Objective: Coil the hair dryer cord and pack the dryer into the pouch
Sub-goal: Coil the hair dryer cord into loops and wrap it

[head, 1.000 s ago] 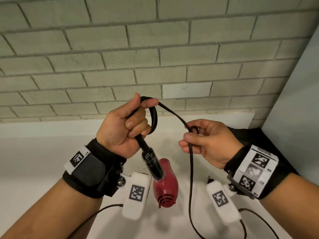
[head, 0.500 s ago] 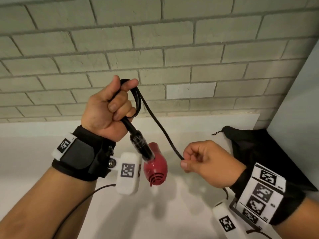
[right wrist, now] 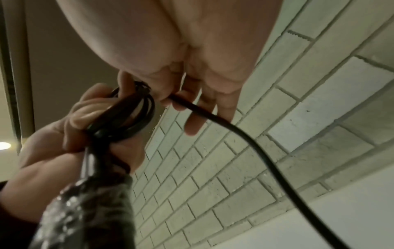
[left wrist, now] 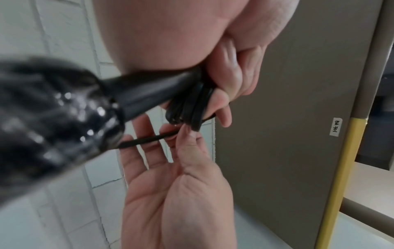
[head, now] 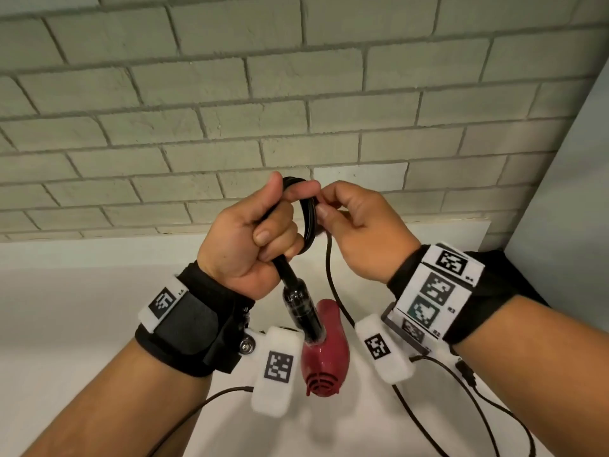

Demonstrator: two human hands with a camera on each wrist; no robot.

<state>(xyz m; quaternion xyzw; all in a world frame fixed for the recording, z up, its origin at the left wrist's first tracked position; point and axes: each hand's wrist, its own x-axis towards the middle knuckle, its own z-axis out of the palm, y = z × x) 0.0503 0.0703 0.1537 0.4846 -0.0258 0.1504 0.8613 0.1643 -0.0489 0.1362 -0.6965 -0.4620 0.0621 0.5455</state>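
The red hair dryer (head: 324, 354) hangs nozzle-down over the white counter from its black handle (head: 301, 311). My left hand (head: 273, 232) grips the stiff top of the cord together with several black coiled loops (head: 308, 222). My right hand (head: 321, 209) pinches the loose cord (head: 329, 268) right against those loops. The left wrist view shows the loops (left wrist: 187, 107) under my left fingers (left wrist: 226, 94) and the cord (left wrist: 149, 139) crossing my right hand (left wrist: 177, 168). In the right wrist view the cord (right wrist: 255, 146) trails down from the pinch. The black pouch (head: 504, 262) lies mostly hidden behind my right wrist.
A grey-green brick wall (head: 296, 94) rises just behind the white counter (head: 82, 308). A pale panel (head: 566, 192) closes off the right side. Thin black sensor cables (head: 487, 400) run from both wrist units across the counter near me.
My right hand has come up from low on the right, bringing the cord to the loops in my left hand. The left hand and dryer shifted toward the middle.
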